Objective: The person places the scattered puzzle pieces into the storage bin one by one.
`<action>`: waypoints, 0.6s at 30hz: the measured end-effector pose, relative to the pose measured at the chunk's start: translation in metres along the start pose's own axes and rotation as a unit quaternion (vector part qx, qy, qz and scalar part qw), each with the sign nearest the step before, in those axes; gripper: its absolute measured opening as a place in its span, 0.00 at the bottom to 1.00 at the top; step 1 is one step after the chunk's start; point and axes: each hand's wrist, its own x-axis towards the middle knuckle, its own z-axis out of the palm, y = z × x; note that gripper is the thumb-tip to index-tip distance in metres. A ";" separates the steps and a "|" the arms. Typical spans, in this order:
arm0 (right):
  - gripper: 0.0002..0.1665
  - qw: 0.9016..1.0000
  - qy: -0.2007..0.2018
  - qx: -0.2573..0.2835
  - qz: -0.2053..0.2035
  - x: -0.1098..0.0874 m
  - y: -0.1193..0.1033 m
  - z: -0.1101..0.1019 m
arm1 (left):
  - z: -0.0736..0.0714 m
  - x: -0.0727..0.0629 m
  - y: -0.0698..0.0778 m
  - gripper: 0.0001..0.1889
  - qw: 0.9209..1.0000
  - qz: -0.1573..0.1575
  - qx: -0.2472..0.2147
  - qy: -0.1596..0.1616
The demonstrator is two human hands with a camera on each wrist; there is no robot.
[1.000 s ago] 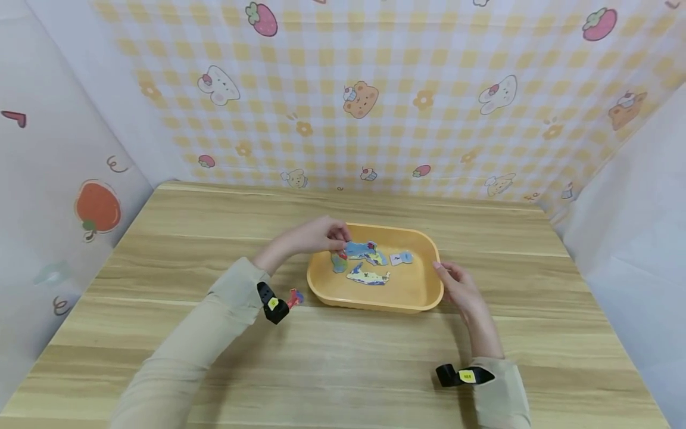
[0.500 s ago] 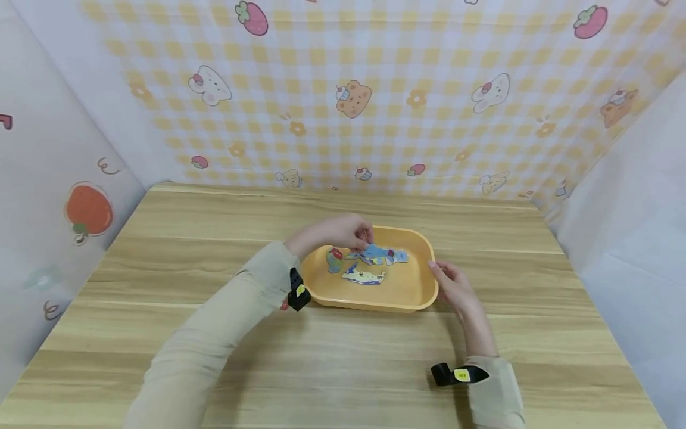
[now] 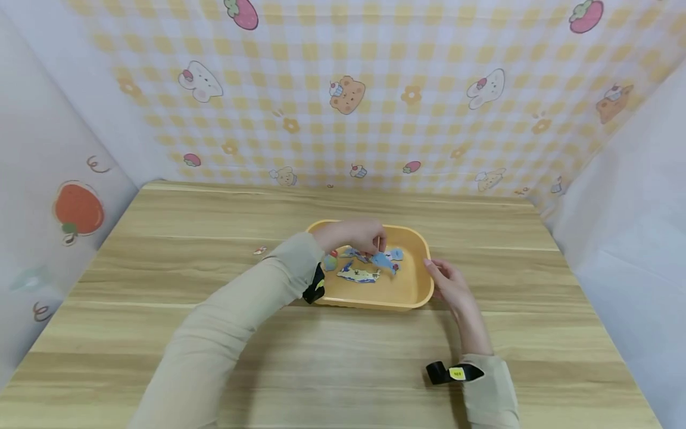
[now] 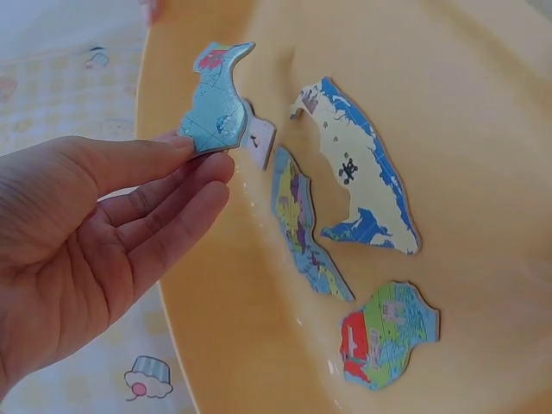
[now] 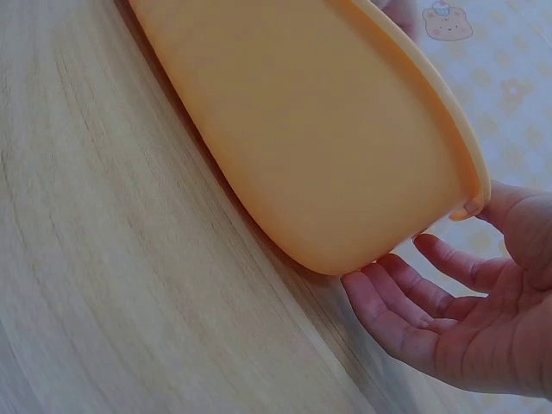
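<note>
Between thumb and fingers, my left hand pinches a light-blue puzzle piece just above the yellow-orange tray. A white and blue puzzle piece lies behind the held one, partly covered by it in the left wrist view. Loose in the tray are a cream piece with a skull mark, a purple and yellow piece and a green and red piece. My right hand holds the tray's right end, thumb at the rim and fingers against the outer wall.
The tray sits on a wood-grain table. A small pale and red piece lies on the table left of the tray, beside the left sleeve. A checked cloth hangs along the table's back edge.
My left hand has moved right over the tray, carrying the light-blue piece, which has turned downward. The sleeve now covers a red piece on the table and uncovers another. The right hand stays at the rim.
</note>
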 end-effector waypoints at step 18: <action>0.35 1.000 0.004 -0.005 -0.007 0.001 0.002 0.001 | 0.023 0.071 -0.005 0.09 0.996 0.000 0.047 -0.073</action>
